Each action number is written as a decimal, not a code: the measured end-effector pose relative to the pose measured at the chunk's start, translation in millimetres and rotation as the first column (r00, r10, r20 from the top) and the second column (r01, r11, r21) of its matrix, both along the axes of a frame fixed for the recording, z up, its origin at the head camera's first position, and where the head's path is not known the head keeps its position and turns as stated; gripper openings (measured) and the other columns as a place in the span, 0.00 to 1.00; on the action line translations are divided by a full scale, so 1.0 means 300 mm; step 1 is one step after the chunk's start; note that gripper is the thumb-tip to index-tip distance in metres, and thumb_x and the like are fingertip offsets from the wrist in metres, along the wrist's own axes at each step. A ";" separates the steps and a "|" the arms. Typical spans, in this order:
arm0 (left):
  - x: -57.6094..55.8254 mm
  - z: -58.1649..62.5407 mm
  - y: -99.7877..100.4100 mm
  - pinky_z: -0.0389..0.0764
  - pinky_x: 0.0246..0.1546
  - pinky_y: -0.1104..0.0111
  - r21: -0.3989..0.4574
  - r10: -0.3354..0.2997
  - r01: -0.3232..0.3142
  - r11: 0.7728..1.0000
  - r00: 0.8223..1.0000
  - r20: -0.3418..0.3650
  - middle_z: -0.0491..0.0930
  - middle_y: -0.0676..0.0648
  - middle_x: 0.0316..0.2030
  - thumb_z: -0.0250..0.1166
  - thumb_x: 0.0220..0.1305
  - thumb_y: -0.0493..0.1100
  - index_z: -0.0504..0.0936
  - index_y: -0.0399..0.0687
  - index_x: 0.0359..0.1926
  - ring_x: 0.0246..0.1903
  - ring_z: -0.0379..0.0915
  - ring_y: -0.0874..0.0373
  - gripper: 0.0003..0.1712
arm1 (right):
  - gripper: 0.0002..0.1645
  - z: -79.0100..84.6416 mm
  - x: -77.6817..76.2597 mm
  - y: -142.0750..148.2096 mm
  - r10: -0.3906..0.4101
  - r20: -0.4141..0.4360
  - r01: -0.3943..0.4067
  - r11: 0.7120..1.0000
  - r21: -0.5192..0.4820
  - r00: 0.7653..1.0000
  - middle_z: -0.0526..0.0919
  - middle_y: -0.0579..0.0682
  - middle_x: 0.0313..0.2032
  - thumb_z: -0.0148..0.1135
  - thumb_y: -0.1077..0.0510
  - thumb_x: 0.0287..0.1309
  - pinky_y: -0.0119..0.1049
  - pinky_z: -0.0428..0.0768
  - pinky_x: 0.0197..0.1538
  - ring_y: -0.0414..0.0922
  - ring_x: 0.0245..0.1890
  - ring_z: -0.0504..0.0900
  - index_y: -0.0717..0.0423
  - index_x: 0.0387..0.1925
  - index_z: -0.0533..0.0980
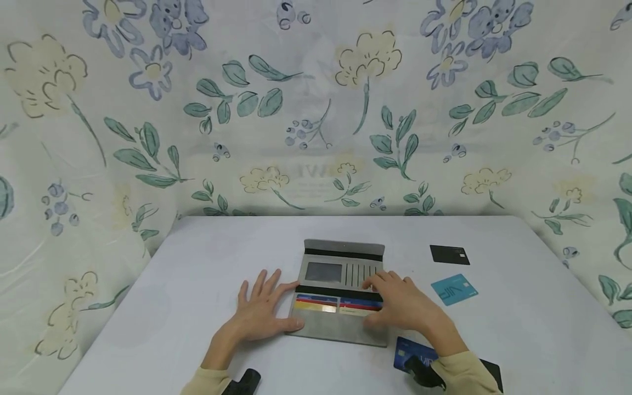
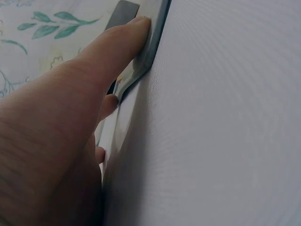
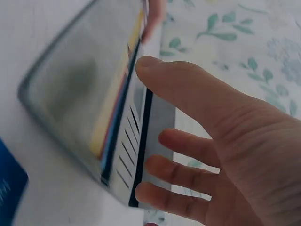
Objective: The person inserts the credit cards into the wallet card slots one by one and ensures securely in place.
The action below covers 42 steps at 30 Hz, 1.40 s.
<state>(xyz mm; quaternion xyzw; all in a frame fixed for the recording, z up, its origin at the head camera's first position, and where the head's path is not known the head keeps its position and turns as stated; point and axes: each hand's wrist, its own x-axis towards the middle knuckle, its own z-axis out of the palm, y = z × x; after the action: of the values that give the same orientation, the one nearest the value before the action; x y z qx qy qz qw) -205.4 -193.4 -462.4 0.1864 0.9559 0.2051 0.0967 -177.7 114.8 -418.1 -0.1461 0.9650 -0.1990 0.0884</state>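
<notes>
"Where's the grey card wallet [image 1: 328, 327]?"

"Unfolded in the middle of the white table [image 1: 143, 323], with striped cards [image 1: 316, 303] in its slots."

"And the hands?"

"The left hand [image 1: 261, 315] is spread wide, thumb on the wallet's near left corner, without gripping it. The right hand [image 1: 402, 302], fingers apart and loosely bent, is over the right side (whether it touches, I can't tell)."

"Loose cards?"

"To the right: a black card [image 1: 446, 254] far, a teal card [image 1: 454, 289] nearer, a blue card [image 1: 406, 351] near."
</notes>
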 end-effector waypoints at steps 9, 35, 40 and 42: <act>0.002 0.002 -0.006 0.28 0.67 0.32 0.003 -0.007 0.007 1.000 1.000 0.000 0.47 0.36 0.77 0.66 0.51 0.74 0.67 0.61 0.71 0.76 0.30 0.33 0.50 | 0.36 0.013 -0.046 0.185 -0.118 -0.063 0.112 0.990 -0.083 0.991 0.77 0.54 0.52 0.75 0.45 0.49 0.60 0.75 0.53 0.54 0.53 0.75 0.54 0.57 0.74; -0.007 -0.020 -0.002 0.28 0.67 0.33 0.012 0.006 -0.006 1.000 1.000 -0.020 0.48 0.37 0.77 0.66 0.49 0.74 0.67 0.60 0.71 0.76 0.30 0.34 0.50 | 0.42 -0.075 -0.027 0.572 -0.222 0.044 0.224 0.973 -0.047 0.974 0.64 0.74 0.61 0.71 0.47 0.50 0.66 0.72 0.48 0.66 0.52 0.67 0.62 0.63 0.69; -0.005 -0.016 0.000 0.27 0.67 0.33 0.017 0.005 -0.005 1.000 1.000 -0.016 0.48 0.37 0.77 0.66 0.49 0.74 0.67 0.61 0.71 0.76 0.30 0.34 0.50 | 0.39 -0.083 -0.025 0.568 -0.225 0.059 0.228 0.972 -0.053 0.973 0.62 0.72 0.61 0.71 0.47 0.48 0.68 0.66 0.49 0.69 0.56 0.62 0.59 0.61 0.71; -0.005 -0.015 0.000 0.27 0.67 0.33 0.017 0.005 -0.005 1.000 1.000 -0.017 0.48 0.37 0.77 0.67 0.49 0.74 0.67 0.61 0.71 0.76 0.30 0.34 0.50 | 0.37 -0.084 -0.024 0.565 -0.227 0.058 0.231 0.971 -0.062 0.972 0.62 0.73 0.61 0.71 0.48 0.49 0.69 0.64 0.50 0.70 0.56 0.61 0.59 0.59 0.72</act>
<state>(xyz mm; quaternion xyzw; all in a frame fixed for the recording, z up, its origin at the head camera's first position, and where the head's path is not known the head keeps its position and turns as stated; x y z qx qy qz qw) -206.9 -193.5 -466.9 0.1867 0.9554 0.2121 0.0866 -185.0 284.3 -443.4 -0.0316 0.9655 -0.2443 0.0841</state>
